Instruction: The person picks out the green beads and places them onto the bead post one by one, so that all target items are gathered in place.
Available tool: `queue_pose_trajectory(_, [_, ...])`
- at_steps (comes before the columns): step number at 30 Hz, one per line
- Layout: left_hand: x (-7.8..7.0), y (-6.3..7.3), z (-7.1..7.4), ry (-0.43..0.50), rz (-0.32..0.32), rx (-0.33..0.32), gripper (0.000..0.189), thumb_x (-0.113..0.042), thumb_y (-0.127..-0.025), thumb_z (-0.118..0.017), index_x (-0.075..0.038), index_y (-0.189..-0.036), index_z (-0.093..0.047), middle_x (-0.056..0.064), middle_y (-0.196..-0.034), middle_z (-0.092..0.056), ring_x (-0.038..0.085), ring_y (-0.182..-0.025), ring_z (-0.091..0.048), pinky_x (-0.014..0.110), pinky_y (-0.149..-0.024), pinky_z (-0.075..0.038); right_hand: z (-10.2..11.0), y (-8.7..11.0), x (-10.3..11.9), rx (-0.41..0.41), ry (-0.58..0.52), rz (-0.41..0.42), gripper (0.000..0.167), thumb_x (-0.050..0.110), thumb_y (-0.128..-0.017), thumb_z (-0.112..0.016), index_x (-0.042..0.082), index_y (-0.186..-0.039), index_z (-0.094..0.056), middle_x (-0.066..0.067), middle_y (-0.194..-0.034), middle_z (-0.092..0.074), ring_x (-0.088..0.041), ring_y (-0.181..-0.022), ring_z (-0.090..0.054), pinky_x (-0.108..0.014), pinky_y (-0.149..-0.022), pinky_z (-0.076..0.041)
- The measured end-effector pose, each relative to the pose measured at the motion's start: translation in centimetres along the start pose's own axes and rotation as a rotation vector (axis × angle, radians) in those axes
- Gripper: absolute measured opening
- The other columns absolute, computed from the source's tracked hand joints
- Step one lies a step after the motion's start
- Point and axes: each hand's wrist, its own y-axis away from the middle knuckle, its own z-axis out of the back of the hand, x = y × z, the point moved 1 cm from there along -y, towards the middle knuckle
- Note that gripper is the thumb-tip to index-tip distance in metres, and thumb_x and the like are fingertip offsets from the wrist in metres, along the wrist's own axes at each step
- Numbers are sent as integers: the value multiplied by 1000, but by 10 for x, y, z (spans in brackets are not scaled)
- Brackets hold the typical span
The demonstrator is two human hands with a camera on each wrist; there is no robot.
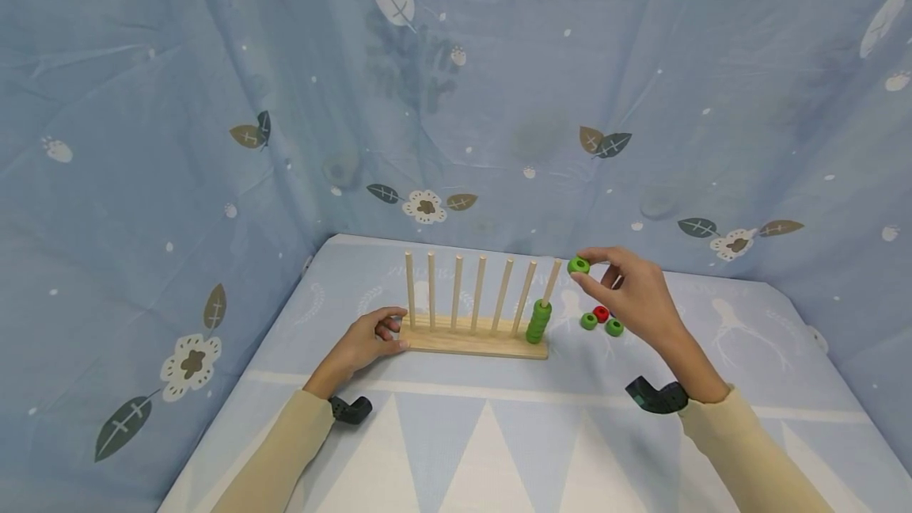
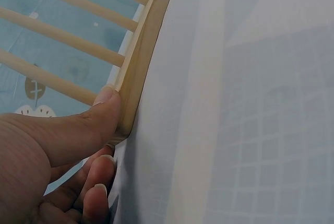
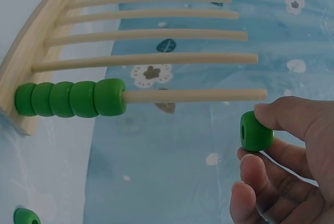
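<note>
A wooden peg rack (image 1: 470,344) stands on the table, several upright pegs along its base. My left hand (image 1: 365,341) grips the left end of the base, with the thumb (image 2: 88,125) on its front edge and the fingers curled behind the end. Several green beads (image 3: 70,98) are stacked at the bottom of the rightmost peg. Between thumb and fingertips, my right hand (image 1: 634,295) pinches a green bead (image 3: 258,131). That bead is just beside the tip of the rightmost peg (image 3: 209,95), apart from it, its hole facing the peg side.
Right of the rack, a loose red bead (image 1: 601,313) lies between two green beads, one nearer the rack (image 1: 588,321) and one further right (image 1: 614,328). A dark bead is partly hidden behind the right hand. Patterned blue cloth (image 1: 499,101) hangs behind and beside the table.
</note>
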Motion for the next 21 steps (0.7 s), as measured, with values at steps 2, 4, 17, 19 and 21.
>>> queue_pose_trajectory(2, [0, -1, 0, -2, 1, -1, 62, -12, -89, -83, -6, -145, -57, 11, -114, -61, 22, -91, -53, 36, -80, -45, 1, 0, 1, 0, 1, -1, 32, 17, -90, -83, 10, -120, -74, -5, -101, -72, -12, -63, -56, -28, -52, -46])
queue_pose_trajectory(4, [0, -1, -1, -4, -1, 0, 62, -12, -89, -83, -6, -145, -57, 11, -114, -61, 22, -90, -53, 36, -80, -45, 1, 0, 3, -1, 2, -6, 32, 16, -90, -83, 10, -120, -74, -6, -100, -71, -13, -63, -56, -28, -52, -46])
queue_pose_trajectory(17, [3, -2, -2, -9, 16, -13, 60, -10, -88, -83, -10, -144, -59, 8, -113, -61, 22, -92, -53, 38, -82, -45, 3, -6, 10, -40, -16, 25, 31, 15, -90, -82, 11, -120, -75, -1, -91, -69, -13, -63, -56, -28, -51, -45])
queue_pose_trajectory(19, [3, -2, -2, -6, 17, -14, 60, -10, -88, -83, -10, -143, -59, 8, -113, -61, 22, -92, -53, 38, -81, -45, 3, -6, 11, -45, -16, 30, 31, 16, -91, -81, 12, -120, -75, -1, -90, -69, -12, -63, -56, -28, -51, -44])
queue_pose_trajectory(21, [2, -1, -2, -6, 16, -15, 60, -10, -88, -83, -10, -143, -59, 8, -113, -61, 23, -92, -53, 38, -81, -45, 2, -6, 11, -48, -16, 33, 30, 17, -91, -81, 12, -120, -75, -2, -92, -69, -12, -63, -56, -28, -52, -44])
